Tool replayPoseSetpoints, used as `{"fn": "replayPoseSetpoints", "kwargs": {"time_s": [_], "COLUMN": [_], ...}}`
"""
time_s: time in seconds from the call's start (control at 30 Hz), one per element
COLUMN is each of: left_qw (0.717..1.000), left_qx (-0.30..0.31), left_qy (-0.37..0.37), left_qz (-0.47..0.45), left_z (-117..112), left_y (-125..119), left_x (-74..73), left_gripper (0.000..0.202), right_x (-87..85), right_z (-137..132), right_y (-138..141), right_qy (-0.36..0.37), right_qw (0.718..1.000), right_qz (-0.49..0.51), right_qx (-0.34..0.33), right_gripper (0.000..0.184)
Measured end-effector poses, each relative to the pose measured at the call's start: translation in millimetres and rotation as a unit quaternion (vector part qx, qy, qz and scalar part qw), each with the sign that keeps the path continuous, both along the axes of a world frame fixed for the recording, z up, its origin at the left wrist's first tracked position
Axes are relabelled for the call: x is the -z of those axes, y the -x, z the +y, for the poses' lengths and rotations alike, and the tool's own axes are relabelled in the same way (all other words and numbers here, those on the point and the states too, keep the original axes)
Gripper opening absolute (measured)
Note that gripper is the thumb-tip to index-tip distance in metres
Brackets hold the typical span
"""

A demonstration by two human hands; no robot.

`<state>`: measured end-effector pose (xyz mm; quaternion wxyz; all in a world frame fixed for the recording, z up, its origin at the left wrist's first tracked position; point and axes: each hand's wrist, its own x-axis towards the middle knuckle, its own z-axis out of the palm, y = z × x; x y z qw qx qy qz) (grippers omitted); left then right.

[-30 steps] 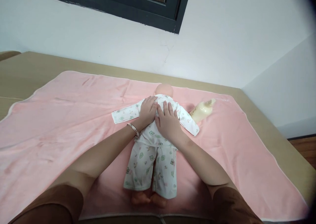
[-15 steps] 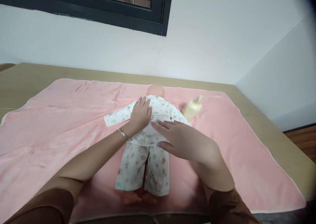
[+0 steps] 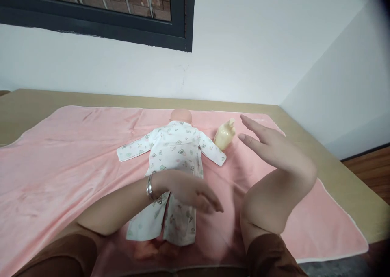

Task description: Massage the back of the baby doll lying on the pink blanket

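A baby doll (image 3: 175, 147) in a white printed top and trousers lies face down on a pink blanket (image 3: 76, 147), its head toward the wall and its arms spread. My left hand (image 3: 189, 191), with a silver bracelet at the wrist, is over the doll's lower back and hip, fingers stretched to the right; whether it touches the cloth I cannot tell. My right hand (image 3: 271, 147) is raised right of the doll, thumb and fingers apart, holding nothing. Close to its fingertips stands a cream-coloured pump bottle (image 3: 224, 136), beside the doll's right sleeve.
The blanket covers much of a light wooden table (image 3: 39, 100) set against a white wall (image 3: 231, 45). A dark-framed window (image 3: 179, 29) is at the upper left. The table's right edge runs down to the lower right corner.
My right hand has left the doll's back and moved right, near the bottle. My left hand has come down from the upper back to the hip. The view has shifted slightly right.
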<state>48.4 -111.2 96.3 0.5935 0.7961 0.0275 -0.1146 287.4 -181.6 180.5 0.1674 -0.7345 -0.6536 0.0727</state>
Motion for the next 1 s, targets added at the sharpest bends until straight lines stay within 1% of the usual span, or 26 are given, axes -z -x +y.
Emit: {"fn": "replayPoseSetpoints", "kwargs": {"time_s": [0.03,0.07,0.1,0.13,0.17,0.2,0.23,0.27,0.3,0.33,0.37,0.47,0.57,0.63,0.73,0.83,0.9,1.0], "left_qw": [0.992,0.968,0.931,0.885,0.836,0.792,0.753,0.724,0.704,0.694,0.69,0.695,0.699,0.696,0.692,0.704,0.709,0.707], "left_qx": [-0.027,-0.1,-0.164,-0.229,-0.293,-0.351,-0.401,-0.438,-0.46,-0.471,-0.473,-0.47,-0.479,-0.485,-0.483,-0.472,-0.482,-0.504], "left_qy": [0.12,0.228,0.327,0.406,0.463,0.5,0.521,0.533,0.54,0.545,0.548,0.54,0.521,0.52,0.529,0.526,0.51,0.487], "left_qz": [-0.003,-0.013,-0.011,-0.003,0.0,-0.004,-0.005,-0.009,-0.013,-0.019,-0.029,-0.072,-0.096,-0.096,-0.09,-0.078,-0.073,-0.094], "left_z": [5,12,18,24,31,36,41,46,50,53,56,63,65,64,59,49,40,27], "left_y": [-12,-24,-37,-50,-62,-73,-81,-89,-94,-98,-101,-104,-101,-95,-79,-57,-41,-18], "left_x": [-5.5,-8.3,-9.0,-8.2,-6.6,-4.9,-3.4,-2.3,-1.5,-0.8,0.2,5.5,11.4,12.3,10.2,9.3,9.6,7.2], "left_gripper": [0.022,0.022,0.025,0.029,0.033,0.035,0.038,0.041,0.043,0.046,0.048,0.051,0.049,0.046,0.043,0.036,0.028,0.019], "right_x": [1.6,3.5,5.7,8.1,10.5,12.9,15.0,16.8,18.3,19.3,19.9,20.2,20.2,21.1,23.9,27.3,29.2,31.1], "right_z": [4,9,15,20,26,32,37,42,46,50,53,61,68,72,78,81,82,82], "right_y": [-2,-3,-3,-3,-3,-3,-2,-1,1,3,6,14,20,21,21,23,25,26], "right_qy": [0.003,0.006,0.009,0.013,0.018,0.026,0.036,0.046,0.055,0.064,0.069,0.062,0.05,0.036,0.01,-0.003,-0.013,-0.031], "right_qw": [1.0,1.0,1.0,1.0,1.0,1.0,0.999,0.999,0.998,0.997,0.997,0.998,0.998,0.999,0.998,0.997,0.996,0.996], "right_qz": [0.0,0.0,0.0,0.001,0.005,0.011,0.018,0.025,0.029,0.031,0.029,0.001,-0.03,-0.033,-0.045,-0.072,-0.079,-0.064], "right_qx": [0.007,0.013,0.016,0.014,0.008,0.0,-0.007,-0.01,-0.008,-0.002,0.004,0.004,-0.004,0.012,0.043,0.042,0.038,0.048], "right_gripper": [0.063,0.061,0.058,0.056,0.054,0.054,0.055,0.056,0.058,0.059,0.059,0.052,0.042,0.039,0.036,0.036,0.036,0.036]}}
